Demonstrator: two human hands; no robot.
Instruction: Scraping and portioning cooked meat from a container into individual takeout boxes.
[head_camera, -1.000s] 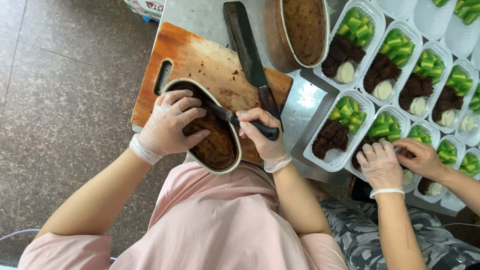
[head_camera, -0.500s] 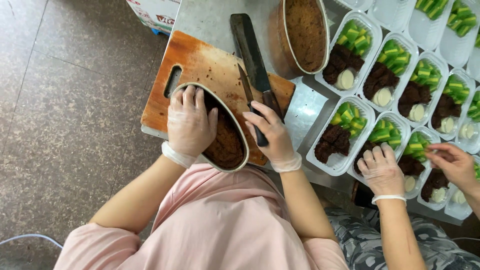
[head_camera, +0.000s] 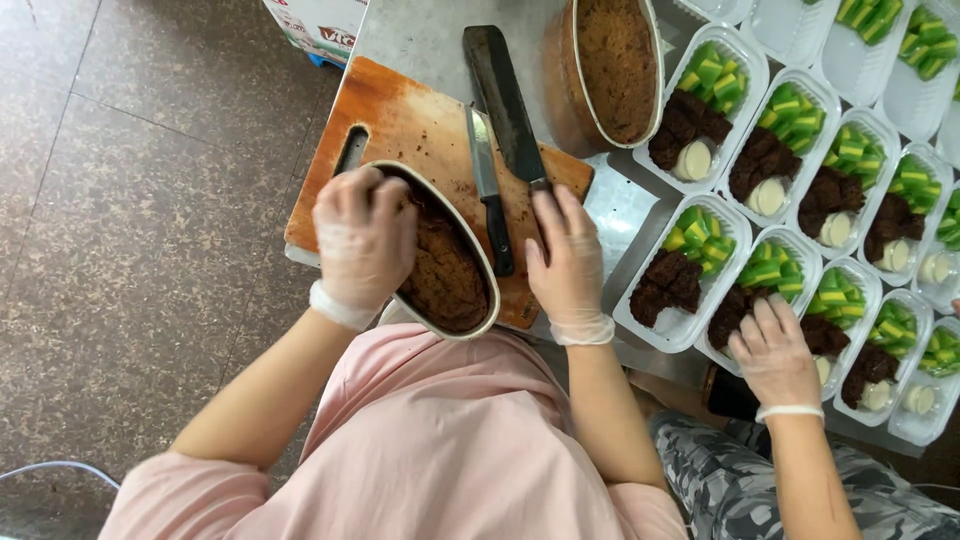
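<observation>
On the wooden board (head_camera: 420, 130), at about 10 o'clock from the frame's centre, the left hand (head_camera: 365, 240) in a thin clear glove lies spread over the near oval pan (head_camera: 450, 265), fingers curled over its rim and onto the brown cake inside, gripping the pan's edge. That pan sits tilted on the board's near end, its lower rim hanging past the board toward the person's pink top.

At 12 o'clock from centre, the right hand (head_camera: 565, 260), gloved too, rests on the board with its fingers laid over the handle of the cleaver (head_camera: 505, 100); whether it truly grips the handle or only covers it cannot be told. The cleaver's dark blade runs toward 11 o'clock, off the board's far edge onto the steel table (head_camera: 420, 35). Just beside it, between the two hands, a small knife (head_camera: 487, 195) with a black handle lies loose on the board, blade pointing to 12 o'clock, touched by neither hand.

A second pan (head_camera: 610, 65) of brown cake stands at 12 o'clock, past the board. From 1 to 4 o'clock lie rows of white trays (head_camera: 690, 330), each holding dark cake pieces, green-and-yellow slices and a pale round piece. At 4 o'clock a co-worker's hand (head_camera: 775, 350), gloved, rests on the trays nearest the table's edge; that person's patterned trousers show below it.
</observation>
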